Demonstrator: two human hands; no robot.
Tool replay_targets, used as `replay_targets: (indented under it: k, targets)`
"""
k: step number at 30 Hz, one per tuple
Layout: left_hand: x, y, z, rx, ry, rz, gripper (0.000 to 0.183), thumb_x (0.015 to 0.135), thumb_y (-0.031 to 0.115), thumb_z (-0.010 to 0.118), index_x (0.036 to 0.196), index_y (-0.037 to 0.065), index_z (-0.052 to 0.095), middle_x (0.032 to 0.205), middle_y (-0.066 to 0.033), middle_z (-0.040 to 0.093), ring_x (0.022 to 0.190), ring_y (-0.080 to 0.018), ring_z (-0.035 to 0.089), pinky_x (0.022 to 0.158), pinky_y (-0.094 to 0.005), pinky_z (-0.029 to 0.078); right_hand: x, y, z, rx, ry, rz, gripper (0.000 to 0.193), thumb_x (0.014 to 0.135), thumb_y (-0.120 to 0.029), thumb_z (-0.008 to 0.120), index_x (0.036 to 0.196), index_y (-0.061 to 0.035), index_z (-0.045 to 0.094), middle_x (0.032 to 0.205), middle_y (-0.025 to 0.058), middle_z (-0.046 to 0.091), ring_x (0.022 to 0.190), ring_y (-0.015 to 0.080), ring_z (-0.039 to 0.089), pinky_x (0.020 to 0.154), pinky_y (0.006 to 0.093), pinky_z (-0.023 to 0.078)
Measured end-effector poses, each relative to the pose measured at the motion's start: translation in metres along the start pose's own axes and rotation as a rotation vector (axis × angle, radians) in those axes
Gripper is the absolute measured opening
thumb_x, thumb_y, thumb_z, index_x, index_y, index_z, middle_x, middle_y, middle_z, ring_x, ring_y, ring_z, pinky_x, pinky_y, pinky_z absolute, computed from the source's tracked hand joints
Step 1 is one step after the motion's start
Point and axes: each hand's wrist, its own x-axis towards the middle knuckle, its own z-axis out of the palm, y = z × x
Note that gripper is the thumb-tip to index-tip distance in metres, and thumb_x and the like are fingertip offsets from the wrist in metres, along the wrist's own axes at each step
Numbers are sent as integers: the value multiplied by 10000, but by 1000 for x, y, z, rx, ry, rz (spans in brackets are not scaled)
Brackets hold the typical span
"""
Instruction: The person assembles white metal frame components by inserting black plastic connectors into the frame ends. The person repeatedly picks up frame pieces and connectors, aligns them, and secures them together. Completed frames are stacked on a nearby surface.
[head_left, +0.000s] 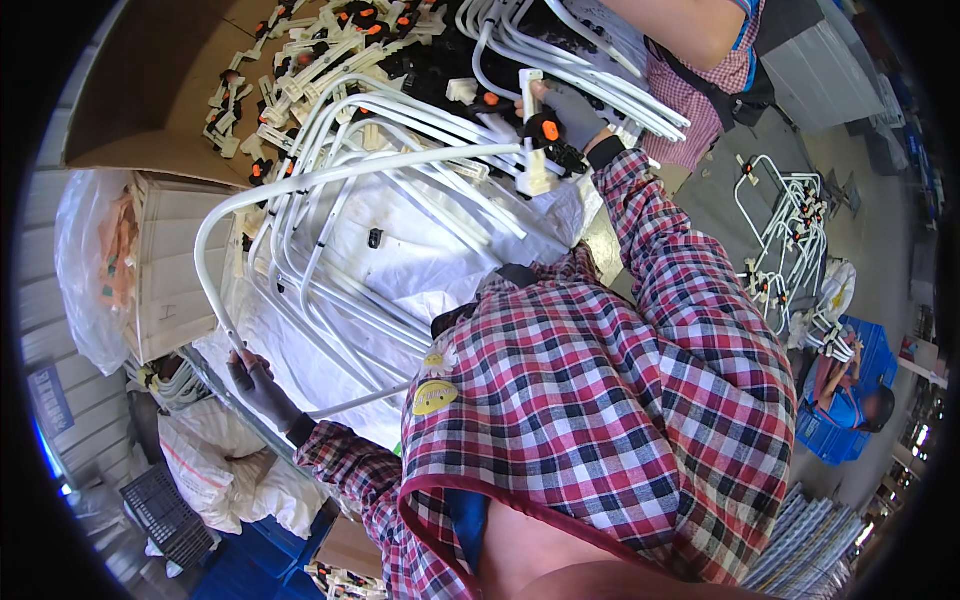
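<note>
A white bent tube (300, 181) is held over the table (400, 264), reaching from near the table's left edge toward its far right corner. It looks smooth and glossy, with one long, nearly straight arm and a wide rounded bend at the left; whether it carries on past the lower grip is hidden. The left hand (262, 388), gloved in dark grey, has its thumb and fingers closed on the tube below that bend. The right hand (572, 112), also gloved, is clamped on a cream plastic clip (537, 174) with an orange and black knob, set right at the far end of the tube. The step in hand appears to be joining clip and tube; how deeply the end is seated cannot be told. The next move seems to call for keeping both in line and the bend steady while the clip is pressed home. Beneath lie more tubes (400, 118), nested together, and a small black part (375, 238) on the white sheeting. Beyond the table's far left corner, a cardboard box (150, 100) stands beside heaped clips (300, 75).
</note>
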Motion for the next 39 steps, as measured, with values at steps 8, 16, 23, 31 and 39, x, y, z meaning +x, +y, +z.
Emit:
replay_targets:
  k: [8, 16, 23, 31, 39]
  targets:
    - [14, 8, 5, 23, -57, 8, 171, 992, 151, 554, 1117, 52, 617, 713, 61, 462, 595, -11, 389, 520, -172, 299, 22, 50, 32, 41, 214, -208, 299, 1007, -284, 550, 1090, 2, 569, 996, 137, 687, 878, 219, 684, 846, 355, 564]
    - [23, 14, 16, -10, -126, 21, 299, 997, 136, 542, 1283, 50, 546, 713, 64, 445, 589, -16, 391, 513, -173, 293, 8, 13, 72, -621, -299, -12, 565, 937, -522, 595, 1178, -11, 602, 1034, 79, 643, 1013, 156, 581, 914, 298, 450]
    - [20, 109, 111, 40, -428, 198, 555, 1003, 107, 528, 1511, 49, 311, 803, 18, 536, 704, -55, 485, 662, -202, 402, 1, -78, 214, -735, -282, -652, 503, 759, -465, 800, 1022, -49, 698, 739, 68, 684, 674, 148, 673, 638, 267, 524]
    - [24, 137, 170, -29, -751, 60, 480, 894, 82, 656, 1337, 29, 482, 950, -58, 641, 734, -80, 585, 630, -256, 490, 1, -106, 301, -1222, -1120, -883, 615, 763, -265, 798, 1278, -34, 553, 1032, 105, 676, 905, 231, 670, 757, 325, 539]
    - [50, 83, 137, -88, -612, -69, 397, 855, -13, 611, 1244, 51, 578, 959, -3, 642, 687, -55, 561, 576, -216, 455, -64, 45, 282, -593, -442, -1260, 570, 743, -54, 715, 1262, -127, 492, 1381, 136, 513, 1227, 324, 544, 986, 428, 480]
